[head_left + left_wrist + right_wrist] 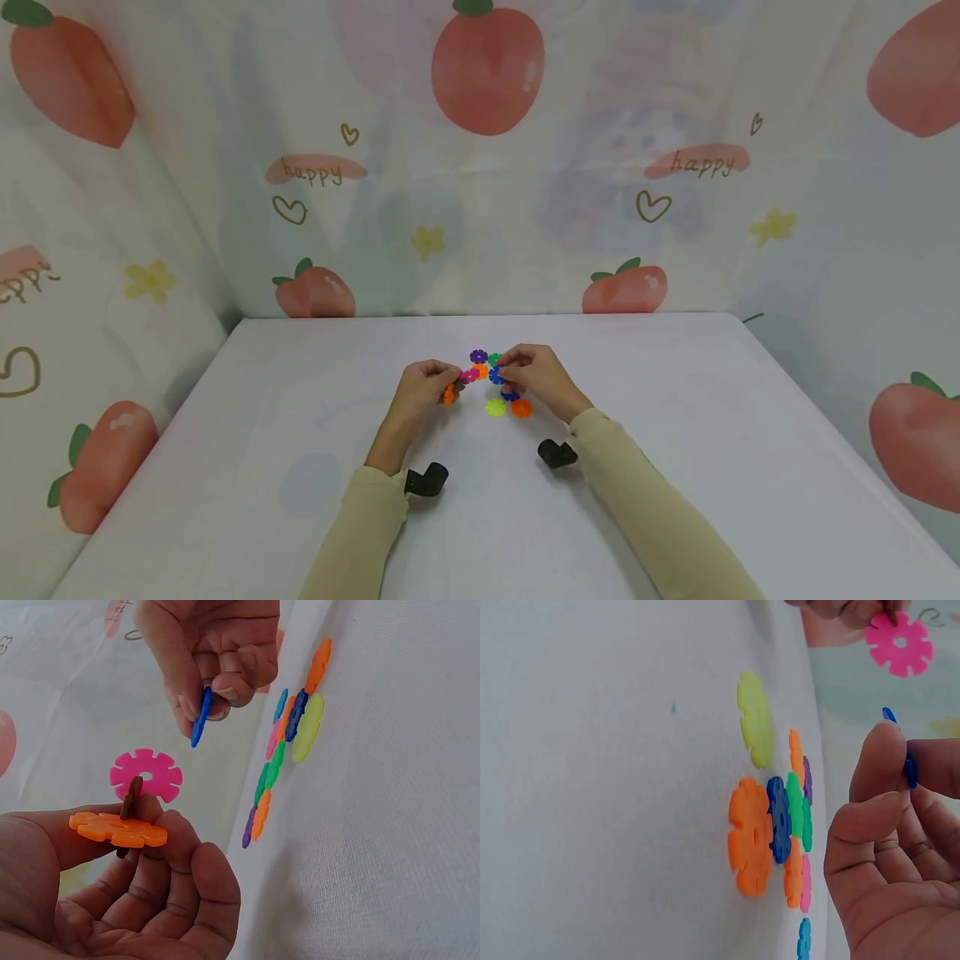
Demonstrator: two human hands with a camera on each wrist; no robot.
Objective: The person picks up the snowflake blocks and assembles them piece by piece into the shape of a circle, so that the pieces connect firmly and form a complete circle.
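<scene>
My left hand (422,390) pinches a small joined piece of notched plastic snowflake discs between thumb and fingers. It has an orange disc (112,829), a brown disc (130,801) seen edge-on, and a pink disc (162,780) at the far end. Between the thumb and fingertips of my right hand (546,379) is a single blue disc (201,718), held on edge. Both hands are raised over the table and face each other, the blue disc apart from the pink one. Part of the brown disc is hidden by the orange disc and the fingers.
Several loose discs lie flat on the white table (300,400) around and beyond my right hand, among them a yellow-green disc (755,720), an orange one (750,836), a dark blue one (778,820) and a purple one (478,357). A patterned curtain (480,192) stands behind the table.
</scene>
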